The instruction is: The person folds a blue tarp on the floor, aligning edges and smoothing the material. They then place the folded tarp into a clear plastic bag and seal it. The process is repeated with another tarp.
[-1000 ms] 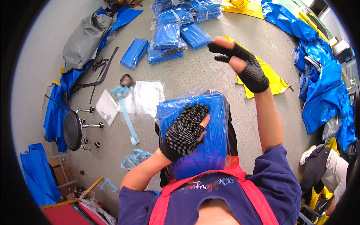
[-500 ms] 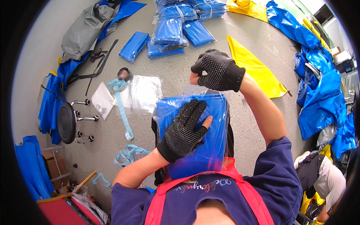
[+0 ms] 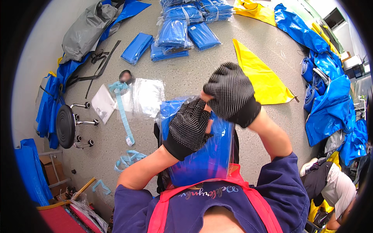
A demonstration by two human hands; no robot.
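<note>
A folded blue sheet (image 3: 200, 165) rests upright against my lap inside a clear plastic bag (image 3: 222, 145). Both my hands wear black knit gloves with white dots or stripes, and bare fingertips show. My left hand (image 3: 188, 126) lies over the bag's upper part, its fingers bent and closed at the bag's top edge. My right hand (image 3: 230, 93) is closed in a pinch just above and to the right, against the left fingertips. The bag's mouth seems to be between the fingers, though the gloves hide most of it.
Wrapped blue packets (image 3: 175, 33) lie stacked ahead. Clear bags (image 3: 147, 95) and a light blue ribbon (image 3: 124, 120) lie left of my lap, near a black wheeled stool (image 3: 66, 126). A yellow sheet (image 3: 264, 79) is at right. Another person (image 3: 330, 182) bends down at lower right.
My right hand has come down toward the bag's top edge and now meets the left. My left fingers, stretched flat on the bag before, have bent and closed.
</note>
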